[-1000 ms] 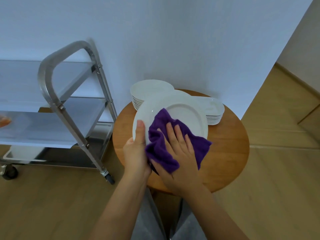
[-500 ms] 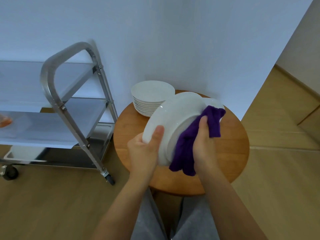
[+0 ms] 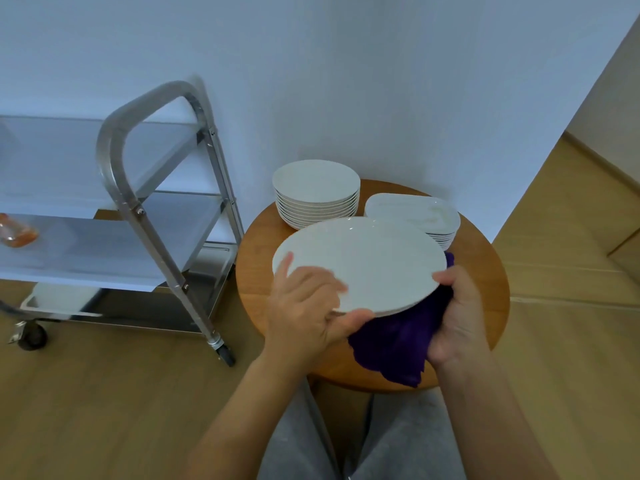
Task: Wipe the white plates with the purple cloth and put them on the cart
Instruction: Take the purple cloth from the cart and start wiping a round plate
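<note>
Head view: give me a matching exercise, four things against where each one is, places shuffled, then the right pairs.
Things:
1. large plate
2. purple cloth
3. stack of round plates
4. orange item

Places:
A. on the cart's middle shelf
B. at the back of the round table
C. gripped by both hands, above the table
D. under the plate, in the right hand

Pairs: 1-C, 2-D, 3-B, 4-A

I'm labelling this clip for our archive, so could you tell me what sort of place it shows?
Probably a dining or food-service back room: stacked white plates on a round wooden table, beside a steel service cart.
</note>
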A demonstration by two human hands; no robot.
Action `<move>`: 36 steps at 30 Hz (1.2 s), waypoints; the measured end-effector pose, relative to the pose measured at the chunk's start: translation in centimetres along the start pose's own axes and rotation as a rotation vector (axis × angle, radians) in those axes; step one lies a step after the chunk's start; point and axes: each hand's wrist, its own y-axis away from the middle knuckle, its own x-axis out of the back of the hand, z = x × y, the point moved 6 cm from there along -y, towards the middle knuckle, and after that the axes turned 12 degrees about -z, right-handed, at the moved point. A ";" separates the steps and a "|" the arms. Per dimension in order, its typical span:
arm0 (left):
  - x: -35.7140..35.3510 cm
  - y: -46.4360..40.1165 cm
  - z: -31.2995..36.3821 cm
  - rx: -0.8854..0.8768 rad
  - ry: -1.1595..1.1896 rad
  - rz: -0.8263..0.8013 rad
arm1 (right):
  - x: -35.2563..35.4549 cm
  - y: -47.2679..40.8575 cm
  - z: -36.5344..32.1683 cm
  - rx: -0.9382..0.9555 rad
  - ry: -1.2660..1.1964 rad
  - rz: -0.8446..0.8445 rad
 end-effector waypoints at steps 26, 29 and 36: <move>-2.4 1.8 -5.5 1.072 1.011 0.033 | -3.6 -4.4 4.9 0.302 1.786 -0.173; -2.6 3.3 -6.9 1.202 1.048 0.096 | -4.3 -2.3 8.1 0.308 1.867 -0.460; -4.5 7.0 -9.4 1.434 1.025 0.088 | -1.1 -2.6 8.1 -0.167 1.995 -0.645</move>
